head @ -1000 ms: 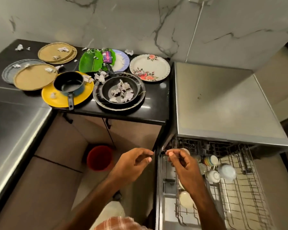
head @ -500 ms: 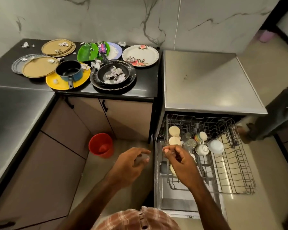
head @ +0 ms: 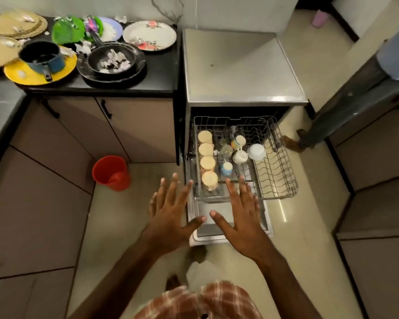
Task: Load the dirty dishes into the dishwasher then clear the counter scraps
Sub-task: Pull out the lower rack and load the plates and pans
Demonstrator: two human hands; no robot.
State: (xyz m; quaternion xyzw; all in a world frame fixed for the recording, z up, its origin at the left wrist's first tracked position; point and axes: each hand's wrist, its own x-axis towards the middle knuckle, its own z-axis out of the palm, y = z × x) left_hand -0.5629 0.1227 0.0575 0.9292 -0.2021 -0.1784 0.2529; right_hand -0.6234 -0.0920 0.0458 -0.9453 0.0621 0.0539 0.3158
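Pinched at the rack (head: 277, 178) a moment ago, the left hand (head: 171, 218) and right hand (head: 242, 218) now spread wide and empty at frame centre, over the dishwasher's lowered door (head: 206, 230). Dirty dishes (head: 112, 59) wait on the desk (head: 160, 73), upper left. Best to reach left next, stepping round the door's edge and the red bin (head: 111, 172); the rack's right half looks free.

I count two grips, my left grip (head: 171, 215) and my right grip (head: 242, 217). Just beyond the right one, the rack (head: 276, 176) carries four upturned cream cups (head: 207, 163), three other mugs (head: 240, 157) and one white bowl (head: 256, 151). Left of my left grip stands one red bucket (head: 111, 172). Far beyond it, the bench (head: 158, 72) bears one blue saucepan (head: 42, 55), one black frying pan (head: 96, 59), one yellow plate (head: 65, 66) and one floral plate (head: 150, 34).
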